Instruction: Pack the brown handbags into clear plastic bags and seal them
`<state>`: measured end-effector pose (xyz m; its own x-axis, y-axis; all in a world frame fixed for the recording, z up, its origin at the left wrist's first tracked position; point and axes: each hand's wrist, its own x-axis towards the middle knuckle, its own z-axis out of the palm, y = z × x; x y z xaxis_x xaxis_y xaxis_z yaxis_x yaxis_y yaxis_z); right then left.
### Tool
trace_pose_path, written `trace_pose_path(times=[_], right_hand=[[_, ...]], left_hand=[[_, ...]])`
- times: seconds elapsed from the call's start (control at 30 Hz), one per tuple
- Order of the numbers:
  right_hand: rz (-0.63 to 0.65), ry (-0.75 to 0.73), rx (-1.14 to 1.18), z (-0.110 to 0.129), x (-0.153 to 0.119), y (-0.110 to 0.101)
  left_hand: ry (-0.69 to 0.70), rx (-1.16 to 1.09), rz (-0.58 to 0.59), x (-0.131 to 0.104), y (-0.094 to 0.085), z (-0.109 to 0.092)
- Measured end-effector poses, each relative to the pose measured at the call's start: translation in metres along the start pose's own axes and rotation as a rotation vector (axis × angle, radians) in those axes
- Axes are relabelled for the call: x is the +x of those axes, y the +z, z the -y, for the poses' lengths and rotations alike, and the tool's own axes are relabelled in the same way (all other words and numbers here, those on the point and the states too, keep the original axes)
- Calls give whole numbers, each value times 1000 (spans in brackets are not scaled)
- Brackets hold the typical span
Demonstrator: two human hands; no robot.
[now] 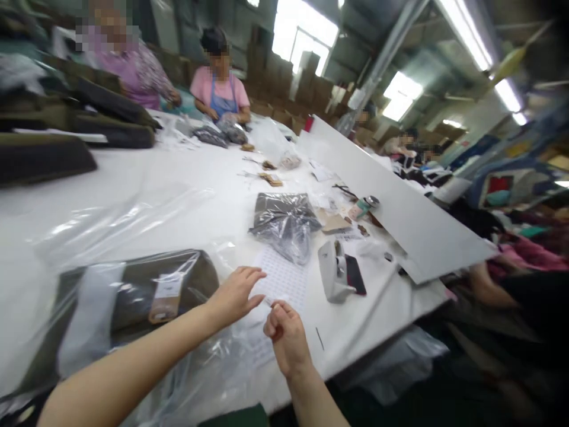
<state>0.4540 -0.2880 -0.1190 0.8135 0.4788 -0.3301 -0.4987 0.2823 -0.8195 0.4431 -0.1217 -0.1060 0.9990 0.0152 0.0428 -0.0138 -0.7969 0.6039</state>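
Note:
My left hand (240, 292) is over the sticker sheet (284, 276), its fingers apart, thumb and index near a small clear piece. My right hand (287, 332) pinches that small clear piece (268, 301), which is too small to make out well. Left of my hands lies a dark garment (140, 290) in a clear plastic bag, with a white strip and a brown-and-white tag (166, 296) on it. Beyond the sheet rests a smaller dark bagged bundle (287, 213). To the right stands a white tape dispenser (333, 273).
A white upright panel (391, 190) edges the table's right side. Near it are a green-and-white bottle (362, 207), scissors and brown tags. Dark folded garments (111, 121) are piled at the far left. Two persons work across the table (155, 169); another person's arm shows at right.

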Motion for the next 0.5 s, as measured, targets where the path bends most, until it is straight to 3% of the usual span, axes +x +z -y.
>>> trace_pose_path(times=[0.13,0.2,0.3,0.4,0.5], right_hand=[[365,242,43,6,22,72],[543,334,-19,0,31,117],[775,476,-131,-20,38,187],[888,609,-296,-46,45,246],[837,661,-499,-73,55,284]], left_hand=[[187,167,-356,-102,-53,23],[139,243,-487,-152,-66,39],[-54,347,-641,-213,-76,71],[-234,411,-715,-246,-81,106],[-311,426,-739,-255,-83,135]])
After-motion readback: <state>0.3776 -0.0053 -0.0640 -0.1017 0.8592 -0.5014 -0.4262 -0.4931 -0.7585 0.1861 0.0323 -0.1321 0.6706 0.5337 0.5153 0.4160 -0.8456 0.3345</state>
